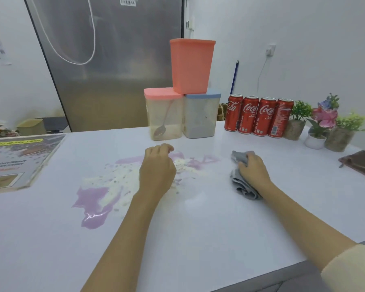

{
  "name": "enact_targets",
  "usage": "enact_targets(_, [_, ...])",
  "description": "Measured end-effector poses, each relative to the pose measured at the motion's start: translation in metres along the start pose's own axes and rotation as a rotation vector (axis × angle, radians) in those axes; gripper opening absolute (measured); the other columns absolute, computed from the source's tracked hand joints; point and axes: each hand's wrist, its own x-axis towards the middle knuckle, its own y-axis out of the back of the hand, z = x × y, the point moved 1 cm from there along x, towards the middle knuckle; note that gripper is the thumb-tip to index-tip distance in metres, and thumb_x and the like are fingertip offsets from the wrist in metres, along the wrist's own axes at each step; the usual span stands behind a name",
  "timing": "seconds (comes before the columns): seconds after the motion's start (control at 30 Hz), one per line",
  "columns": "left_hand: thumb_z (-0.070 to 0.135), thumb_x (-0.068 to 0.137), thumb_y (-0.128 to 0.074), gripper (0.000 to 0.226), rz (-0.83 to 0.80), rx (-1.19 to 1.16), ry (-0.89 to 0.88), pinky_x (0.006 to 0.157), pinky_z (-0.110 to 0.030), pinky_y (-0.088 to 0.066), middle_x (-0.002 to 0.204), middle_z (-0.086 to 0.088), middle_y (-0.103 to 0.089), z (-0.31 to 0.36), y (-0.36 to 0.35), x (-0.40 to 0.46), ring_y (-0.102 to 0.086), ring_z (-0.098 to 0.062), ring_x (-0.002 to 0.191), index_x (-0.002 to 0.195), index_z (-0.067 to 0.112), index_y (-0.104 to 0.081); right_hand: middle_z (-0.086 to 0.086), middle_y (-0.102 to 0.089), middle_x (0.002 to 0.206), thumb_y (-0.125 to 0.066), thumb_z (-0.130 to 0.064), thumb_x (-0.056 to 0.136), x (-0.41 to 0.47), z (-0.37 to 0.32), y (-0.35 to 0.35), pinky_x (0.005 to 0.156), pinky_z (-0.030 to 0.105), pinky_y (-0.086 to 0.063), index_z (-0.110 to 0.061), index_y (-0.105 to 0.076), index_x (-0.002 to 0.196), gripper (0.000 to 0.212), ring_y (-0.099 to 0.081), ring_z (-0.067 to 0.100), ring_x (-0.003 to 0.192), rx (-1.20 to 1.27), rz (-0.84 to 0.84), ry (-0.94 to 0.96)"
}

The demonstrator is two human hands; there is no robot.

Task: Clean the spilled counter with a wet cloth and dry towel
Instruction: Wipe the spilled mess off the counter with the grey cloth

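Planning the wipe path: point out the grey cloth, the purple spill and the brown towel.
grey cloth [243, 189]: head view, bunched lower folds.
purple spill [93, 209]: head view, thick near-left puddle.
brown towel [361, 164]: head view, middle of visible part at right edge.

Glossy counter [198, 228], crumpled cloth [240, 186]

A home kitchen. A tall steel fridge [105, 60] stands behind the white counter [198, 228], and to the right of the fridge plastic food containers [190, 98] are stacked on the counter, one with a spoon inside. Further right of the fridge stand soda cans [258, 115] and small potted plants [325, 125].
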Motion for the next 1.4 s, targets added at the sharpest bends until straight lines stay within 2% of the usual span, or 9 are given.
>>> enact_targets(0.2, [-0.002,0.088,-0.041,0.038,0.063,0.129,-0.045,0.076,-0.026,-0.042,0.117,-0.002,-0.060,-0.013,-0.005,0.004,-0.043,-0.020,0.120,0.120,0.012,-0.057,0.016,-0.035,0.145,-0.040,-0.015,0.096,0.011,-0.049,-0.062,0.102,0.034,-0.033,-0.005,-0.028,0.145,0.051,-0.036,0.030,0.132,-0.160,-0.112,0.164])
enact_targets(0.4, [-0.003,0.086,-0.043,0.034,0.115,0.131,-0.024,0.069,-0.033,-0.044,0.111,-0.007,-0.063,-0.016,-0.001,0.005,-0.048,-0.026,0.115,0.113,0.007,-0.060,0.011,-0.046,0.136,-0.039,-0.010,0.097,-0.042,-0.097,-0.096,0.098,0.033,-0.038,-0.008,-0.043,0.134,0.038,-0.045,0.027,0.123,-0.008,-0.350,0.465])
enact_targets(0.57, [-0.005,0.086,-0.040,0.037,0.088,0.143,0.028,0.068,-0.032,-0.044,0.113,-0.005,-0.062,-0.025,0.006,-0.004,-0.045,-0.023,0.118,0.114,0.008,-0.060,0.011,-0.040,0.143,-0.040,-0.004,0.094,-0.012,-0.064,-0.065,0.106,0.033,-0.034,-0.009,-0.039,0.140,0.046,-0.040,0.027,0.129,-0.066,-0.257,0.372])
enact_targets(0.77, [-0.002,0.085,-0.037,0.039,0.088,0.201,-0.002,0.064,-0.028,-0.039,0.109,-0.004,-0.062,-0.027,0.001,-0.003,-0.047,-0.023,0.116,0.114,0.010,-0.060,0.008,-0.046,0.136,-0.031,-0.014,0.100,-0.011,-0.077,-0.082,0.090,0.025,-0.035,-0.009,-0.045,0.132,0.036,-0.046,0.023,0.120,-0.047,-0.209,0.265])
enact_targets(0.9, [-0.004,0.083,-0.041,0.035,0.070,0.214,-0.060,0.063,-0.029,-0.040,0.105,-0.008,-0.065,-0.025,-0.003,-0.001,-0.052,-0.028,0.110,0.109,0.007,-0.062,0.011,-0.058,0.126,-0.039,-0.002,0.094,-0.030,-0.096,-0.080,0.092,0.027,-0.040,-0.009,-0.057,0.125,0.036,-0.052,0.028,0.116,0.186,-0.388,0.355])
enact_targets(1.0, [-0.006,0.084,-0.041,0.040,0.055,0.213,-0.047,0.068,-0.028,-0.041,0.113,-0.004,-0.062,-0.021,0.001,-0.001,-0.047,-0.022,0.116,0.116,0.009,-0.059,0.009,-0.061,0.126,-0.046,0.000,0.092,-0.016,-0.078,-0.046,0.102,0.028,-0.040,-0.012,-0.060,0.126,0.038,-0.053,0.026,0.120,0.367,-0.299,0.256])
enact_targets(1.17, [-0.003,0.087,-0.038,0.040,0.013,0.137,-0.018,0.074,-0.029,-0.042,0.116,-0.002,-0.060,-0.005,-0.006,0.005,-0.043,-0.020,0.118,0.120,0.013,-0.056,0.010,-0.062,0.125,-0.043,-0.004,0.093,0.003,-0.015,0.005,0.081,0.024,-0.038,-0.014,-0.061,0.123,0.036,-0.053,0.028,0.114,0.025,-0.110,0.121])
enact_targets(1.27, [-0.003,0.088,-0.037,0.041,-0.026,0.134,-0.043,0.079,-0.029,-0.041,0.119,-0.002,-0.059,0.008,-0.018,0.012,-0.041,-0.020,0.119,0.122,0.013,-0.054,0.009,-0.061,0.124,-0.041,-0.005,0.094,-0.012,-0.022,-0.016,0.081,0.027,-0.038,-0.014,-0.061,0.120,0.035,-0.054,0.028,0.112,-0.037,-0.081,0.161])
enact_targets(1.4, [-0.002,0.088,-0.037,0.042,-0.057,0.157,-0.096,0.081,-0.028,-0.040,0.120,-0.001,-0.058,0.010,-0.030,0.010,-0.041,-0.021,0.121,0.123,0.013,-0.054,0.000,-0.057,0.124,-0.040,-0.009,0.096,-0.038,-0.031,-0.027,0.085,0.018,-0.035,-0.018,-0.059,0.123,0.033,-0.052,0.018,0.114,0.044,-0.179,0.298])
